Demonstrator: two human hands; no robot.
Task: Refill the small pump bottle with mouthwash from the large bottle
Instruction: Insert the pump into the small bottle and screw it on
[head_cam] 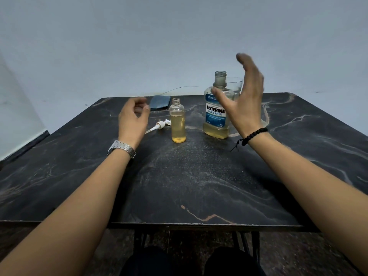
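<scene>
Watching from afar, I judged the main risk to be a knock: both bottles stood uncapped, so any clumsy contact would have spilled mouthwash across the dark marbled table (199,186). I took the large bottle (216,114) as my landmark. It stood upright, its neck open and only a low band of yellow liquid at its base. My right hand (244,104) hovered just in front of it and to its right, fingers spread wide and gripping nothing, the thumb reaching across its shoulder; whether the thumb touched I could not tell. A careless closing there could have tipped the bottle toward the glass (235,85) standing just behind it. The small pump bottle (177,121) stood upright to the left of the large bottle, apart from it, filled somewhat past half. Its narrow mouth seemed to me the second hazard, since a pour could easily have missed. The pump head (160,125) lay on its side further left. Beyond that my left hand (133,118) hung above the table, fingers loosely curled, holding nothing.
</scene>
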